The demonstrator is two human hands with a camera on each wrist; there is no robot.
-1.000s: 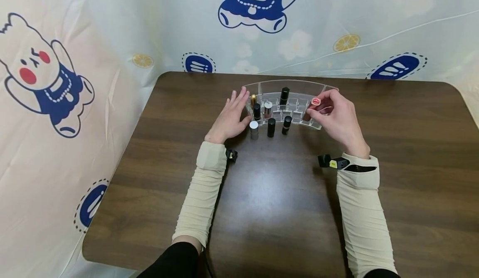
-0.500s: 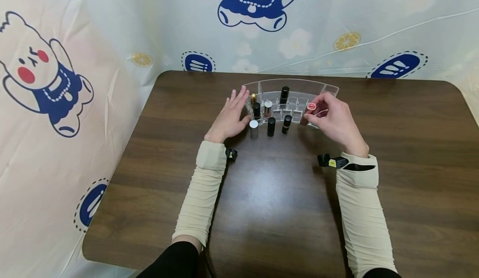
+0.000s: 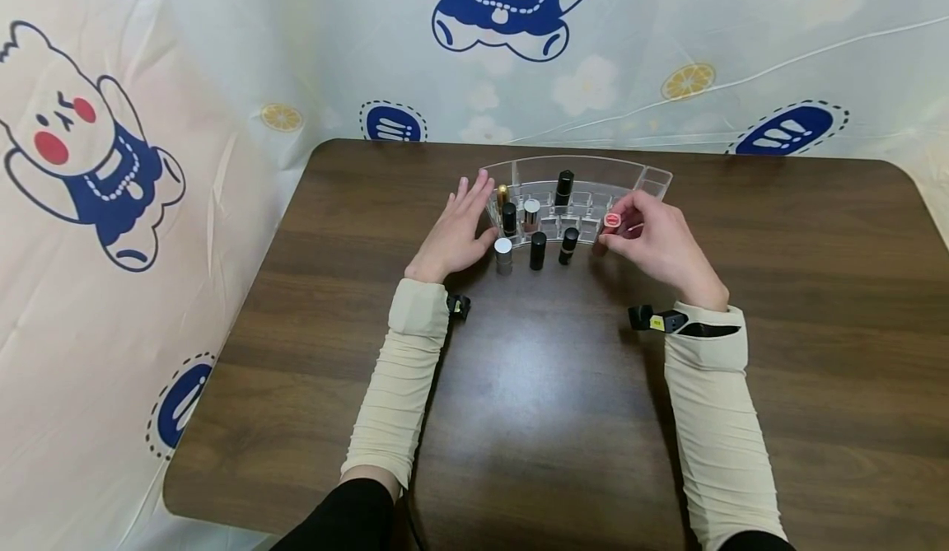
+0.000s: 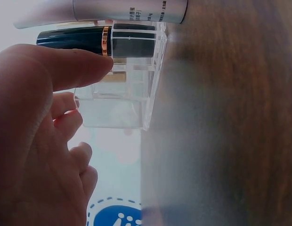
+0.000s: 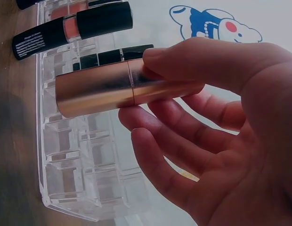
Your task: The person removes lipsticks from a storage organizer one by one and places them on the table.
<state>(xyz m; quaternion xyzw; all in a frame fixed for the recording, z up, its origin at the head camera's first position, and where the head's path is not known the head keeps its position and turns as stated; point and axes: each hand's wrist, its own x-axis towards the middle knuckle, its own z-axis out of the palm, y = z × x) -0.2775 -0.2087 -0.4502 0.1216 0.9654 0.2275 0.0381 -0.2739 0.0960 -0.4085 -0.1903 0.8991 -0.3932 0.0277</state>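
At the left and far sides, a printed curtain (image 3: 245,40) hangs around the brown tabletop (image 3: 296,370). The left hand (image 3: 451,234) is at the left end of a clear organizer (image 3: 589,230); its grip is spread, with straight fingers, and has hold of nothing. Beside this hand, a gold tube (image 3: 502,195) and a short black tube (image 3: 508,220) stand in the organizer, while a silver tube (image 3: 503,259) stands nearer, on the tabletop. Further to the right, the organizer bears a silver-capped tube (image 3: 531,215) and, farther, a tall black tube (image 3: 564,189). At its near side, two more black tubes (image 3: 537,252) stand on the tabletop. At the right, the right hand (image 3: 661,238) pinches a rose-gold tube (image 5: 96,92) between thumb and fingers, its grip closed around the upper part, by the organizer's near edge; whether the tube touches the organizer, I cannot tell
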